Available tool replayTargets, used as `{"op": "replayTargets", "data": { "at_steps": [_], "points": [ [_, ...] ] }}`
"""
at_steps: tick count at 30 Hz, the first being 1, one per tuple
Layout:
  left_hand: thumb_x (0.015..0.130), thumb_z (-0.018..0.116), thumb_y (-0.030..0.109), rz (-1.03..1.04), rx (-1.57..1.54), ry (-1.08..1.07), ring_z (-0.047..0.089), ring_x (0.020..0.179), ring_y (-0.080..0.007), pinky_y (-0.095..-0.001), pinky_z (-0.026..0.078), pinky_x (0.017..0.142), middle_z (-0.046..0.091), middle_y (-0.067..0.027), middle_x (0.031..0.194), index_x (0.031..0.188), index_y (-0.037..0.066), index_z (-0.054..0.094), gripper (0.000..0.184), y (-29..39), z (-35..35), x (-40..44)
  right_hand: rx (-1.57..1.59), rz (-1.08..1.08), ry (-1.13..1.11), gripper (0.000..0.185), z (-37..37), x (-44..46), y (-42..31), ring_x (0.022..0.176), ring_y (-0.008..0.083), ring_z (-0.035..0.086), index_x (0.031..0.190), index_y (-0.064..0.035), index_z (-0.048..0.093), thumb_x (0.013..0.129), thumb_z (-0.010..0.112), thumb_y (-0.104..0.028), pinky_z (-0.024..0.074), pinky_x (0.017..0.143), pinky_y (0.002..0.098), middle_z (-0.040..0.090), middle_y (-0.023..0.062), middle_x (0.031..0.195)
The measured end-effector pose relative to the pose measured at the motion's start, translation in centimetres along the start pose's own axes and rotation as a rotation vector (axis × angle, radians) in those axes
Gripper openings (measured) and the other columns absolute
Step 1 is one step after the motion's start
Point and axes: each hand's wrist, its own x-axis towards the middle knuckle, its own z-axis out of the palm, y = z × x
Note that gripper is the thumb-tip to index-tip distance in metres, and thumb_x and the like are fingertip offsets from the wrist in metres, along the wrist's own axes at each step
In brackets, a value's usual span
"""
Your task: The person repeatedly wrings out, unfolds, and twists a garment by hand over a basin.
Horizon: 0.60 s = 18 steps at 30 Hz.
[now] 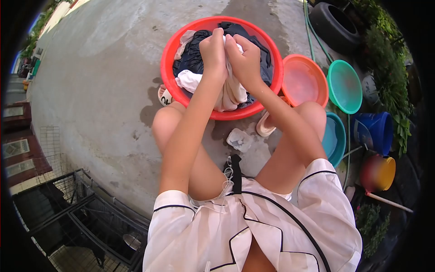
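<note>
The left hand (pixel 213 55) and the right hand (pixel 245 59) are side by side over the red tub (pixel 166 68). Their fingers are curled closed around a pale cloth (pixel 233 93), though most finger ends are hidden from this view. The cloth hangs into the tub, its upper part mostly covered. Dark clothes (pixel 191 53) overlap there, so I cannot count them. The tub partly hides the left sandal (pixel 166 97).

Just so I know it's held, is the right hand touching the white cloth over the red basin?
Touching. The head view shows the right hand curled against the white cloth, which runs down from it into the red basin.
</note>
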Motion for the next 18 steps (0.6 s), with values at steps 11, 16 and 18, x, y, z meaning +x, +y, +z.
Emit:
{"op": "replayTargets", "data": {
  "at_steps": [11,16,18],
  "points": [
    [0.083,0.049,0.02,-0.028,-0.021,-0.01,0.039,0.053,-0.0055,-0.025,0.031,0.048,0.045,0.0033,0.058,0.06,0.004,0.051,0.028,-0.7,-0.6,0.3,-0.059,-0.041,-0.009,0.028,-0.4,-0.3,-0.1,0.045,0.0203,0.039,0.065,0.0021,0.053,0.082,0.053,-0.02,0.035,0.047,0.0324,0.047,0.0168,0.054],
    [0.082,0.05,0.021,0.009,0.126,-0.006,0.038,0.054,-0.0044,-0.0237,0.03,0.049,0.045,0.0037,0.058,0.057,0.004,0.05,0.03,-1.3,0.8,-1.5,0.15,0.154,-0.03,0.032,-1.0,2.0,1.8,0.046,0.0114,0.038,0.062,0.0025,0.052,0.084,0.049,-0.022,0.0331,0.046,0.0293,0.045,0.0112,0.05],
    [0.082,0.05,0.021,-0.011,0.205,-0.025,0.04,0.055,-0.005,-0.0244,0.031,0.049,0.045,0.0032,0.058,0.057,0.004,0.049,0.031,-1.5,0.9,-2.1,0.085,0.189,0.045,0.033,-1.3,2.6,2.9,0.046,0.0111,0.037,0.062,0.0024,0.051,0.084,0.049,-0.022,0.0326,0.045,0.0293,0.042,0.01,0.049]
  ]
}}
